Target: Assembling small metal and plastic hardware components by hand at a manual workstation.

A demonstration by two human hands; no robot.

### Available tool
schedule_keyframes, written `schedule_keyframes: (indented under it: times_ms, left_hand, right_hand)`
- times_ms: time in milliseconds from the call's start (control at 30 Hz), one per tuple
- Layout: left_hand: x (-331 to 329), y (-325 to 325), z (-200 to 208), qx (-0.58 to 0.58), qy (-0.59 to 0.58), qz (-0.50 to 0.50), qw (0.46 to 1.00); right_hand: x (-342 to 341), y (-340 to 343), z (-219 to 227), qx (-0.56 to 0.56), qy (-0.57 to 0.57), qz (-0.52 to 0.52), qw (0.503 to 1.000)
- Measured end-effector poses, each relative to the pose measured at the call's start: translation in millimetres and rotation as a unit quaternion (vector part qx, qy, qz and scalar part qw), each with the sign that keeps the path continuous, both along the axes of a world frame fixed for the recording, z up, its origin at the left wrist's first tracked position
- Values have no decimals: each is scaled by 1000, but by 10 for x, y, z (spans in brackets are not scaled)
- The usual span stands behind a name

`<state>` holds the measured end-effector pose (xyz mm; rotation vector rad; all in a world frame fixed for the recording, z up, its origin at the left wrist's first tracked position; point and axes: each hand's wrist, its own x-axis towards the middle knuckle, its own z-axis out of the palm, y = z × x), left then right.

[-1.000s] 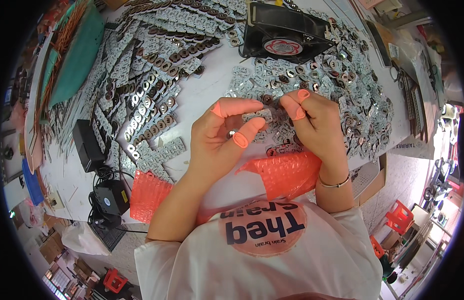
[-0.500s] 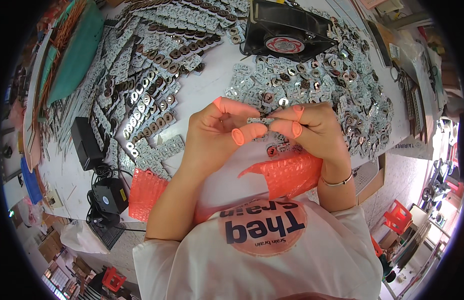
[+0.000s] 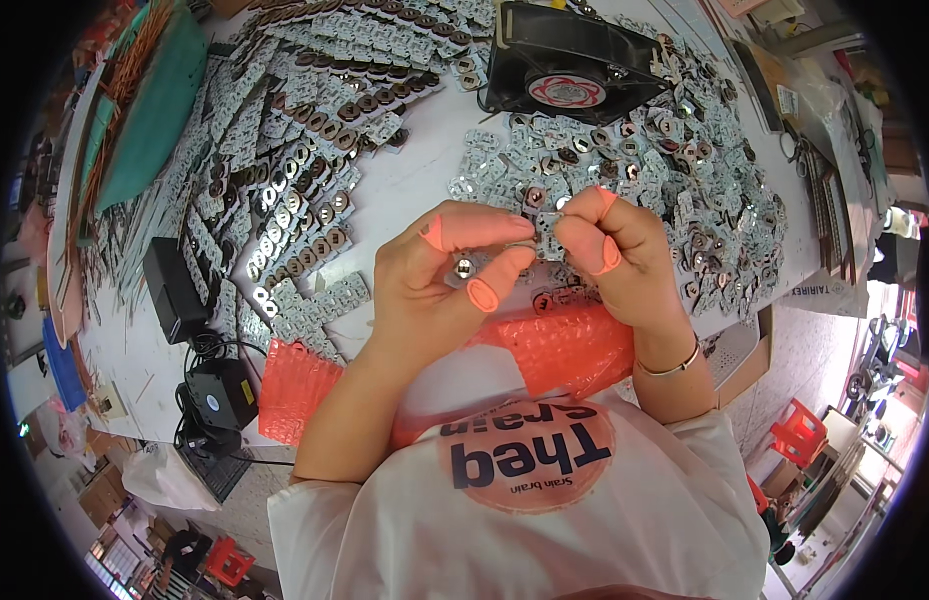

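A workshop, shown by heaped small parts [image 3: 720,215] and a black fan [image 3: 585,45]

Black fan [image 3: 577,70] sits far side of white surface [image 3: 415,185]; cabled black box [image 3: 225,393] near left edge; red stool [image 3: 800,433] off right.

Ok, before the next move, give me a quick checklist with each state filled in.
1. Covers on left hand thumb and index finger: ok, both on.
2. Covers on right hand thumb and index finger: ok, both on.
3. Small metal piece firmly gripped: cannot tell, fingertips hide the contact.
4. Right wrist bare: not ok, a bracelet is on it.
5. Black fan clear of both hands: ok, it stands beyond them.
6. Red bubble wrap off the right forearm: cannot tell, they meet in this view.
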<state>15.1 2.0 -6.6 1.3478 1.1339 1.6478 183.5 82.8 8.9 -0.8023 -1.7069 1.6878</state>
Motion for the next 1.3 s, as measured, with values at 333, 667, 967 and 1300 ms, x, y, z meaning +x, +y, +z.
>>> schedule_keyframes:
  times_ms: [333, 667, 967, 1300]
  left_hand:
    - [37, -18, -39, -28, 6, 40, 999]
    - [15, -23, -61, -28, 56, 22, 998]
    - [72, 4, -60, -108, -100, 11, 989]
    - [33, -37, -26, -181, -193, -79, 961]
  right_hand:
    - [-24, 12, 15, -19, -12, -15, 1000]
    - [-48, -34, 7, -41, -14, -52, 998]
    - [107, 200, 3, 127, -124, -73, 981]
    - [52, 121, 85, -10, -63, 14, 998]
